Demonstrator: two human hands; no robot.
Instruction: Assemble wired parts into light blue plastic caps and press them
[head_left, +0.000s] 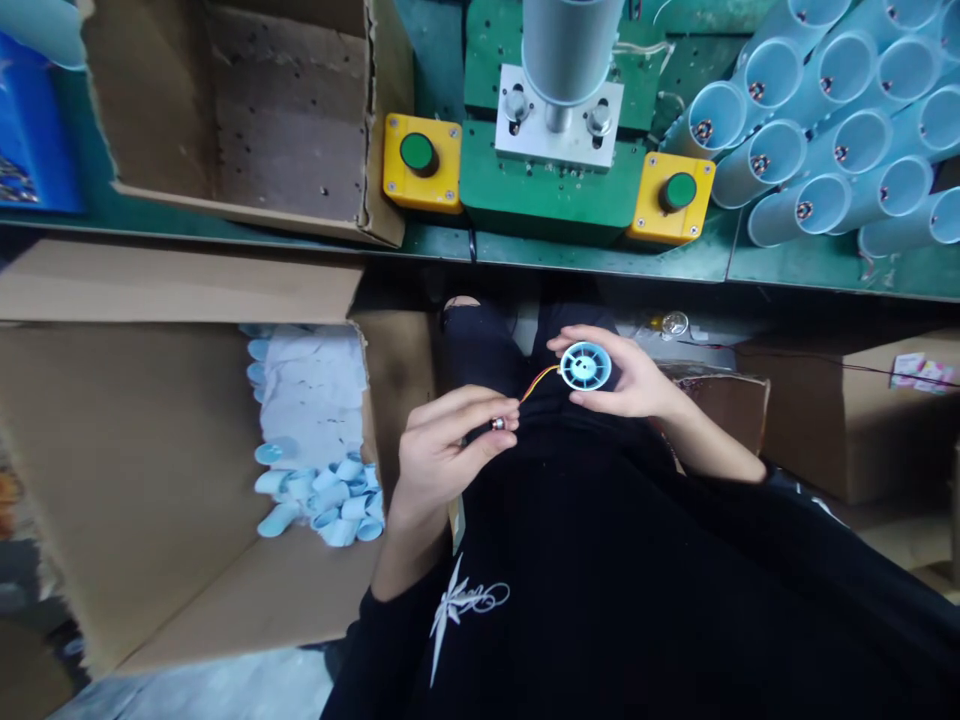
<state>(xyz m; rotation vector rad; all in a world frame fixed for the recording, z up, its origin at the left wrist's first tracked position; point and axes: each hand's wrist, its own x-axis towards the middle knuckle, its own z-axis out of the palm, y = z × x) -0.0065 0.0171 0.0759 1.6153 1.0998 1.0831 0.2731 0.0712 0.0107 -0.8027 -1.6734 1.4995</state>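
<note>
Over my lap, my right hand (626, 378) grips a light blue cylindrical housing (586, 367) by its sides, its round spoked end facing up. Thin red and yellow wires (538, 381) run from the housing's left edge to my left hand (454, 440). Those fingers are closed in a pinch around a small metal motor-like part (499, 424), mostly hidden by the fingertips. How the wires join the housing cannot be made out.
On the green bench, a metal fixture (559, 125) stands between two yellow boxes with green buttons (422, 162) (671, 198). Several blue tubes (765, 165) lie at the right. An open carton (386, 130) stands at the left; below it another carton (315, 600) holds blue parts (330, 495).
</note>
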